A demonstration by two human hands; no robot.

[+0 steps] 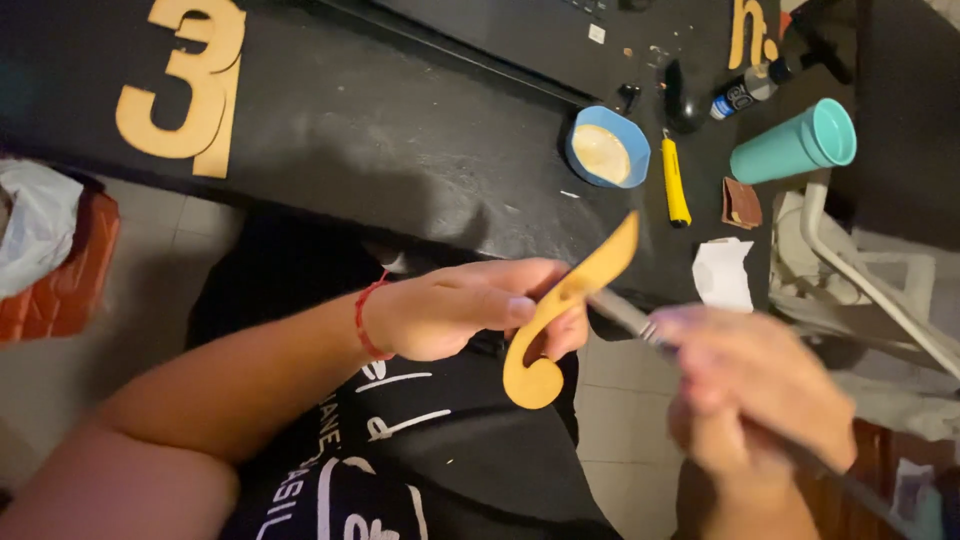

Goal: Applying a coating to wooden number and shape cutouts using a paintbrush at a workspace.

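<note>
At frame centre we hold a curled tan cutout (560, 315) in our left hand (455, 308), thumb and fingers pinched on its middle. Its long axis runs from the spiral end at lower centre up and to the right, to a tapered tip that points toward the upper right of the frame. Our right hand (755, 390), blurred at lower right, is clenched round a thin grey tool (625, 313). That tool slants up and left from the fist, and its tip meets the cutout's right edge just beside our left fingers. So the cutout lies up and left of the right hand; the left hand is the nearer of the 2, already on it. Nothing stands between tool and cutout. What kind of tool it is, we cannot tell through the blur.

Below the hands we see our dark shirt (420, 450) with white lettering, and a red band (365, 318) on the left wrist.

Farther up, a black table (400, 130) crosses the frame. On it, right of centre, sit a blue bowl (607, 147), a yellow knife (676, 180), a white scrap (722, 272) at the edge, a small brown piece (741, 203) and a teal cup (795, 143) lying on its side. At upper left lies a tan numeral cutout (185, 85); another tan cutout (750, 30) and a small bottle (745, 90) are at upper right. All are well apart from the hands.
</note>
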